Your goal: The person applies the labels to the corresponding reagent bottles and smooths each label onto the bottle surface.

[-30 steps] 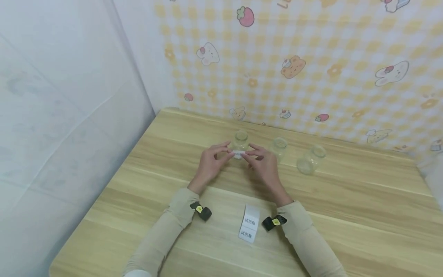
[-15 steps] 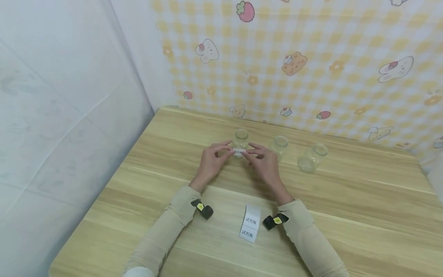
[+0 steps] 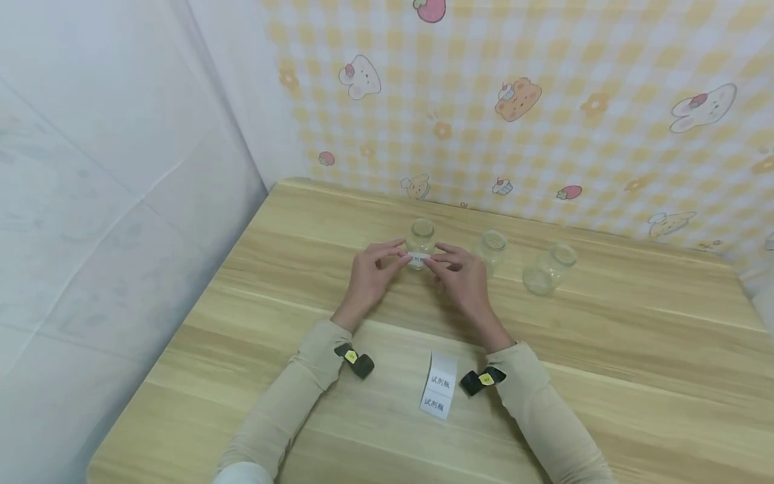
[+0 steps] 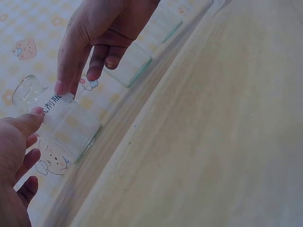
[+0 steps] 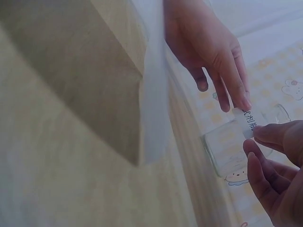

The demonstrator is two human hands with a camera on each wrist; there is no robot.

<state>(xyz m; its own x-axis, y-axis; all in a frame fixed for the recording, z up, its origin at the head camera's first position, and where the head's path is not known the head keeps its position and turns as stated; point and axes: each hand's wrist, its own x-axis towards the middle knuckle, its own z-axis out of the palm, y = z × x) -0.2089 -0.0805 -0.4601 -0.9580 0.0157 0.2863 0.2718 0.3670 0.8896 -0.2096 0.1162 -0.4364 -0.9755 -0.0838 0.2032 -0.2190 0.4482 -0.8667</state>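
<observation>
A small white label (image 3: 417,259) with dark printed characters lies across the front of a clear glass jar (image 3: 422,232), which stands upright. My left hand (image 3: 370,274) pinches the label's left end with thumb and fingertips. At the other end, my right hand (image 3: 467,277) pinches it the same way. In the left wrist view the label (image 4: 53,103) crosses the jar just below its shoulder, and the jar's narrower neck (image 4: 29,90) shows beyond. Whether the label sticks to the glass cannot be told. Fingertips cover both of its ends in the right wrist view.
Two more clear jars stand to the right: a nearer one (image 3: 493,247) close behind my right hand, and a farther one (image 3: 549,270). A strip of printed labels (image 3: 439,386) lies between my forearms on the wooden table (image 3: 629,349). A patterned cloth (image 3: 459,101) hangs behind.
The head view has tilted slightly downward, so the scene sits higher in it. Both hands stay at the label on the jar, with barely any visible movement.
</observation>
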